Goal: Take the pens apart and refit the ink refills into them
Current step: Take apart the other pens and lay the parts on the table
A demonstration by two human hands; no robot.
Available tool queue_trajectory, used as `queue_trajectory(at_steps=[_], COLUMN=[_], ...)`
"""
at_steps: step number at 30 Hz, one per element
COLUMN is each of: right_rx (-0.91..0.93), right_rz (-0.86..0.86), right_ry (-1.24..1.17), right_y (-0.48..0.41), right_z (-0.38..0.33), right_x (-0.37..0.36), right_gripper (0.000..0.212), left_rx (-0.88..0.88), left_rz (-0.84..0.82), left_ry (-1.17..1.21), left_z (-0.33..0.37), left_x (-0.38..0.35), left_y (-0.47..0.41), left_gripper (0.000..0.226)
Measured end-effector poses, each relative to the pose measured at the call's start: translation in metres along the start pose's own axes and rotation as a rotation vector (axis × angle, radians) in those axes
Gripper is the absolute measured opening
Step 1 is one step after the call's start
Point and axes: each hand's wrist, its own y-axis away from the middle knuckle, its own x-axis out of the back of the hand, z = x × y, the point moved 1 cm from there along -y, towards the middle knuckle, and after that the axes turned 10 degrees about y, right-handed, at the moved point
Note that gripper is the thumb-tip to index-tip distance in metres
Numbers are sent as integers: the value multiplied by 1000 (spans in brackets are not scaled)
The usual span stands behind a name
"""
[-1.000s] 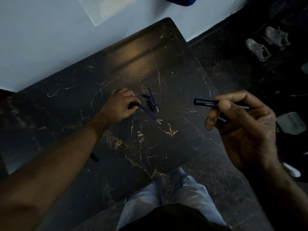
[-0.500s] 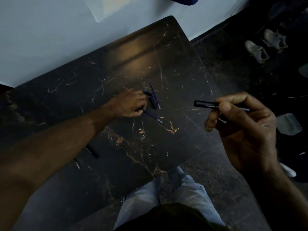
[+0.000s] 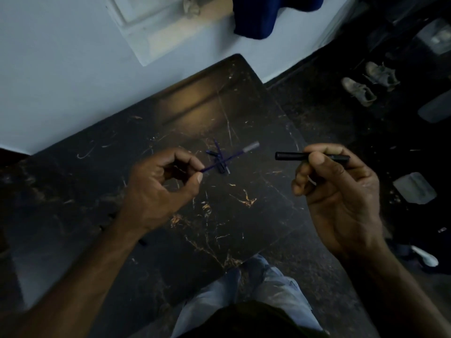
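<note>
- The ink refill [image 3: 228, 159], a thin purple rod with a pale blurred tip, had come up off the counter [image 3: 244, 215]: half a second earlier it lay flat under the left hand, and now it was in the air at the centre of the frame, tip pointing up and to the right.
- The left hand [image 3: 161, 189] was closed on the refill's lower left end, pinching it between thumb and forefinger, with the rest of the rod sticking out to the right.
- The pen barrel [image 3: 310, 156], black and held almost level, sat right of centre with its left end facing the refill's tip; the two were near but apart.
- The right hand [image 3: 339, 191] was closed around the barrel, thumb and fingers gripping its right half, much as it had been a second before.
- By my reading, the pick-up was finished and the fitting came next: the tip needed lining up with the barrel's end.
- The other pen parts [image 3: 219, 159], a small dark cluster, lay on the counter behind the raised refill; their exact count could not be made out.
- A further dark piece [image 3: 142, 242] lay by the left forearm, lower left.
</note>
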Motion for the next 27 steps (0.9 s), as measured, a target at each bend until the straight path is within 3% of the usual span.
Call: queue_trajectory(at_steps=[6,11,27], right_rx=[39,46,71], right_rz=[-58,-67,-148], right_ry=[-53,-36,12], right_y=[-1,3,7], right_z=[-16,-25,-36], right_x=[-19,-27,-47], right_gripper=[7,15,18], left_rx=[-27,-72,-117], left_rz=[92,216,322], left_ry=[55,138,157], left_z=[47,64,81], left_x=[8,20,25], left_y=[9,13,26], left_gripper=[7,10,13])
